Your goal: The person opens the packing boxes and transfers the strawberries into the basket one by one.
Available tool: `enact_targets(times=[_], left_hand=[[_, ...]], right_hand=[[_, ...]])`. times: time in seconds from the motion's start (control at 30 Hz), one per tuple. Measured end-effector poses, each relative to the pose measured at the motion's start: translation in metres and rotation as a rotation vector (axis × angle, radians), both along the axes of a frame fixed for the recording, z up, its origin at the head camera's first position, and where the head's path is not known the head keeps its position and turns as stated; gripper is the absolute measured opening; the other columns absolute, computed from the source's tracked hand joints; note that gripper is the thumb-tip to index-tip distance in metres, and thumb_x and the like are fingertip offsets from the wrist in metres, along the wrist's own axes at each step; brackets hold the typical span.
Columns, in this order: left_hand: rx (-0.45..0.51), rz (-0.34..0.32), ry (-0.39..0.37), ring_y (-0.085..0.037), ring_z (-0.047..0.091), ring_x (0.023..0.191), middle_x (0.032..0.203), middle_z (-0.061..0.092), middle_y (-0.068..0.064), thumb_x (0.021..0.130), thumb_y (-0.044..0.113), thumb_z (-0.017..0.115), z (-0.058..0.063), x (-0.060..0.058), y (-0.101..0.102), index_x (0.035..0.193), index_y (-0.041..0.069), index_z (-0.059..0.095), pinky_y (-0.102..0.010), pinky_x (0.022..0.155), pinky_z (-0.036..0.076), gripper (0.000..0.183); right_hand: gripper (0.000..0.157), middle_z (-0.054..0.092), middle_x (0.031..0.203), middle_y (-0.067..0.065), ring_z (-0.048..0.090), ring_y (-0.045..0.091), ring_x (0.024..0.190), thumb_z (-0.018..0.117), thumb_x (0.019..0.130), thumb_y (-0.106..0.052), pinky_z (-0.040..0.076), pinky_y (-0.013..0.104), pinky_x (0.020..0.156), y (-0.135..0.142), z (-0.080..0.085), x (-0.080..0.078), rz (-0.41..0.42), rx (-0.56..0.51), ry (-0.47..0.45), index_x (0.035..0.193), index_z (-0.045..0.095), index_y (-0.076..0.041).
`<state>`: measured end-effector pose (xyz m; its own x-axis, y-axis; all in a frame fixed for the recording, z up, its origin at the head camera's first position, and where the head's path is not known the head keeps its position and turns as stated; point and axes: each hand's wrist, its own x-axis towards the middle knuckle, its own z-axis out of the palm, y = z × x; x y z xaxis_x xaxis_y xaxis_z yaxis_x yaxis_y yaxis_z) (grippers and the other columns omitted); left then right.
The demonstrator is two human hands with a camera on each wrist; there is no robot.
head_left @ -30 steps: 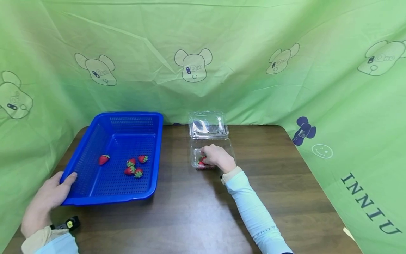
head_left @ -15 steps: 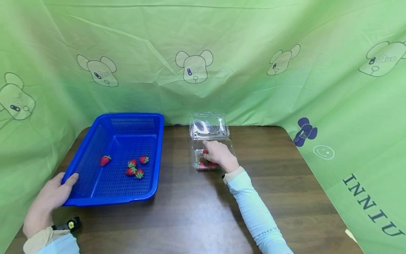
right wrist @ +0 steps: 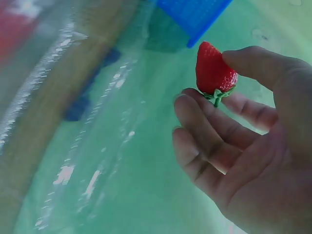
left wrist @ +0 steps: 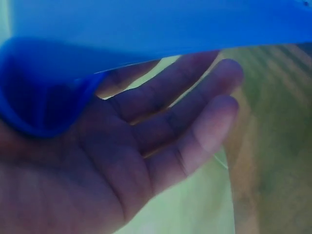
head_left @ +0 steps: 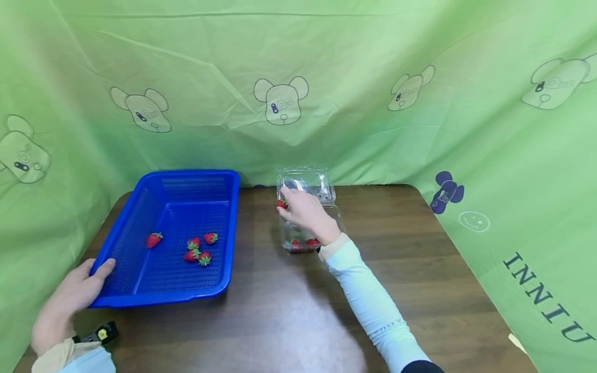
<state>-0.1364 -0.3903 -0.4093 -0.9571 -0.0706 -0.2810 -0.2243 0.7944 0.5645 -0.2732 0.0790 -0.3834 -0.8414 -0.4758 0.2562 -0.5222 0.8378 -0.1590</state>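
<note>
My left hand [head_left: 74, 291] holds the near left corner of a blue plastic basket [head_left: 230, 223], thumb over the rim. In the left wrist view its fingers [left wrist: 204, 129] extend beneath the basket. Several strawberries [head_left: 192, 255] lie on the basket floor. Between thumb and fingers, my right hand [head_left: 307, 213] pinches one strawberry [right wrist: 212, 68], green leaves toward the palm. That hand is raised over a clear plastic clamshell box [head_left: 288, 234], whose lid [head_left: 323, 187] stands open at the back. At least two red strawberries [head_left: 311, 242] show inside the box; the forearm hides part of it.
Both containers stand on a brown wooden table [head_left: 261, 321], with a strip of tabletop between them. A green printed cloth [head_left: 214, 140] hangs behind and along both sides. Straps with small devices [head_left: 106, 332] sit at the wrists.
The right hand has lifted out of the clamshell box and shifted left and back, with a strawberry now plainly visible in its fingers. The left hand keeps its hold on the basket.
</note>
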Motion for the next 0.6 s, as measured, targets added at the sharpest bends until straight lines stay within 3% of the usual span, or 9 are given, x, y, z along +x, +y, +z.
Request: enact_targets(times=[0.17,0.4,0.6], left_hand=[[0.059,-0.015,-0.068,-0.027,0.061,0.092,0.117,0.056,-0.036,0.104,0.051,0.019,0.001,-0.007,0.000,0.137,-0.019,0.029,-0.037,0.075,0.045,0.078],[0.065,-0.023,-0.006,-0.017,0.059,0.082,0.104,0.061,-0.032,0.105,0.045,0.021,0.003,-0.010,-0.005,0.132,-0.019,0.033,-0.028,0.067,0.045,0.071],[0.060,-0.022,0.003,-0.016,0.058,0.079,0.101,0.063,-0.028,0.106,0.044,0.021,0.004,-0.012,-0.004,0.133,-0.019,0.033,-0.028,0.065,0.044,0.069]], right_hand=[[0.022,0.050,0.073,-0.002,0.050,0.015,0.065,0.065,0.094,-0.031,0.039,0.031,0.050,-0.015,0.008,-0.001,0.016,0.021,-0.009,0.099,0.051,-0.014],[0.023,0.049,0.071,-0.004,0.050,0.014,0.062,0.063,0.095,-0.033,0.035,0.028,0.050,-0.044,0.016,0.000,0.096,0.056,0.016,0.097,0.052,-0.013],[0.022,0.056,0.076,-0.003,0.057,0.015,0.067,0.062,0.096,-0.033,0.045,0.033,0.053,-0.072,0.024,0.003,0.171,0.095,0.057,0.097,0.053,-0.014]])
